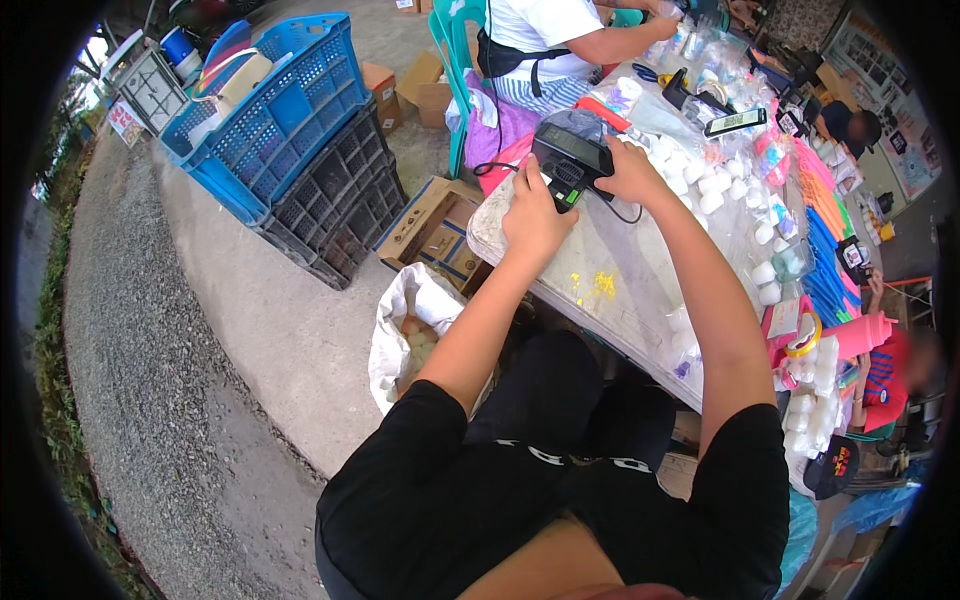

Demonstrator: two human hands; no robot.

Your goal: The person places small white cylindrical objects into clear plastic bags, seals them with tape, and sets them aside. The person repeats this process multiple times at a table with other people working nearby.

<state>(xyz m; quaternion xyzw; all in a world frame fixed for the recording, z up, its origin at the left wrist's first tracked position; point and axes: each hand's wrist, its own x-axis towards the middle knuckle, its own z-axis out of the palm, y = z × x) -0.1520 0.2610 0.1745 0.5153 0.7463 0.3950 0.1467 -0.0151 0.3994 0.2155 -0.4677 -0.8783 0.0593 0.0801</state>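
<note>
A black electronic device [571,157] with a vented case, a green label and a cable rests at the table's near left corner. My left hand [536,214] lies against its near left side, fingers on the case. On its right side is my right hand [630,171], thumb and fingers around the edge. The cable loops onto the tabletop beside my right hand. Many small white rounded pieces [712,180] lie to the right of the device. Yellow crumbs [604,283] are scattered nearer to me on the table [637,330].
Stacked blue [277,135] and black crates [337,195] stand left, near an open cardboard box [431,225] and a white sack [390,337]. A seated co-worker [540,45] is at the far side. Blue straw-like tubes [821,262], a phone [735,122] and a pink tumbler [859,335] are on the right.
</note>
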